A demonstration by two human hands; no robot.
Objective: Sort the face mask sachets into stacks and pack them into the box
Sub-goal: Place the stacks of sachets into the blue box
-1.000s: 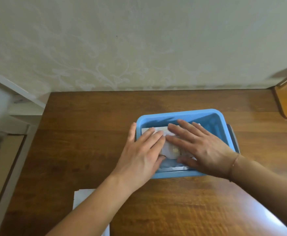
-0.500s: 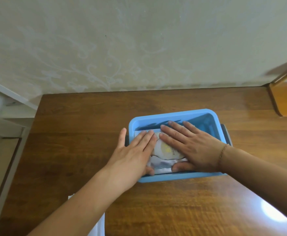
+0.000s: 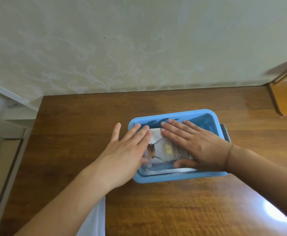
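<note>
A blue plastic box (image 3: 176, 178) sat on a wooden table (image 3: 156, 210), toward the wall side. Inside the box lay the face mask sachets (image 3: 166, 150); the top sachet was white, printed with a round bottle graphic and dark lettering. Both hands were laid flat on this top sachet. The left hand (image 3: 127, 154) reached over the left rim of the box, its fingers straight and held together, its thumb spread outward above the table. The right hand (image 3: 195, 145) covered the right part of the sachet, its fingers straight and slightly fanned toward the far wall of the box, its thumb lying along the near edge of the sachet. A thin bracelet (image 3: 228, 155) circled the right wrist. A white sheet (image 3: 95, 218) lay at the near edge of the table, partly hidden under the left forearm.
</note>
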